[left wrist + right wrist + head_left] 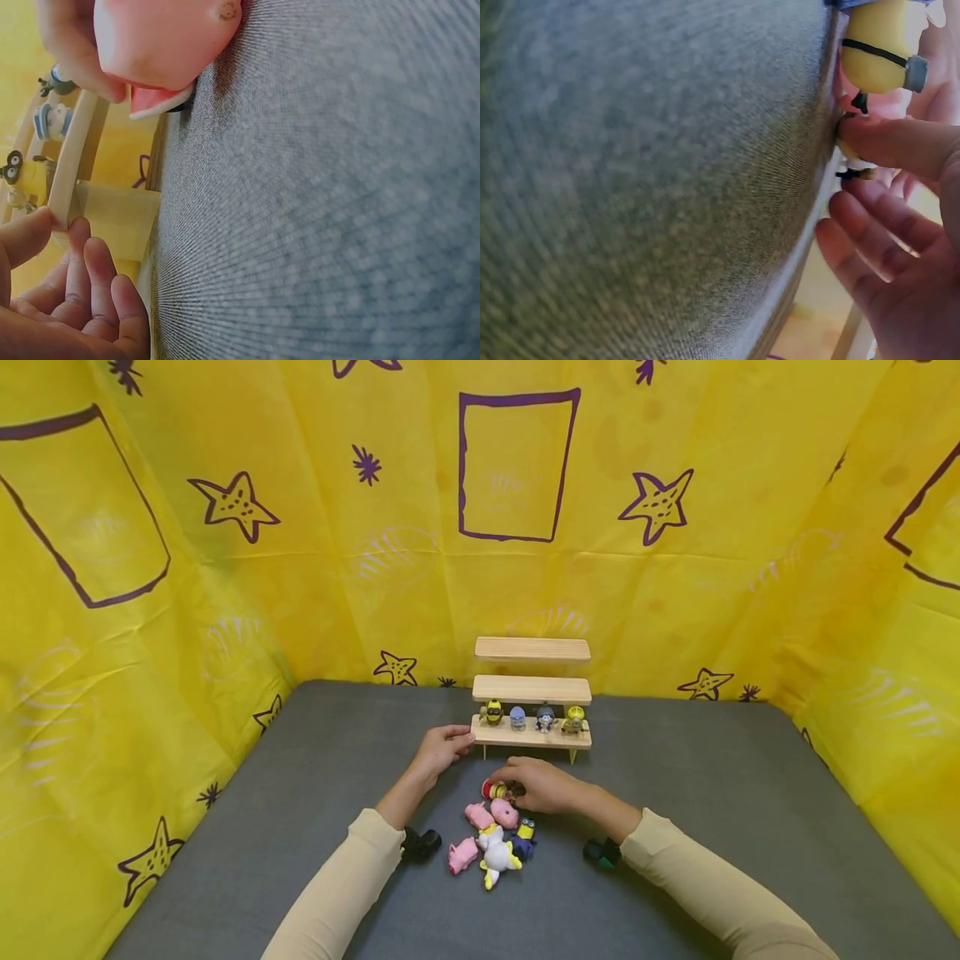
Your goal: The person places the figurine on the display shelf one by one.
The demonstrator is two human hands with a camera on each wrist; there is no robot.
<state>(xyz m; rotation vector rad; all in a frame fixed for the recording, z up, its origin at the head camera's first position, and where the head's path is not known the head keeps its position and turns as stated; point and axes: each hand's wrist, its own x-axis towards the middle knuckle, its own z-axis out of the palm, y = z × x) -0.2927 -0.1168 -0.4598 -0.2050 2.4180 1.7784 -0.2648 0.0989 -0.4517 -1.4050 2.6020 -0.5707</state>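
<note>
My left hand pinches the left end of the lowest tier of a wooden display stand. In the left wrist view, the thumb lies on top of the board and a finger is under it. On that tier stand several small figurines, among them a blue one and a yellow one. My right hand, in front of the stand, pinches a small red-and-yellow figurine low over the table. Its fingers partly hide the figurine in the right wrist view.
Close by my right hand lie pink pig figurines, a white-and-yellow figurine and a minion figurine, grouped on the grey table. Yellow patterned cloth hangs behind the table and at both sides.
</note>
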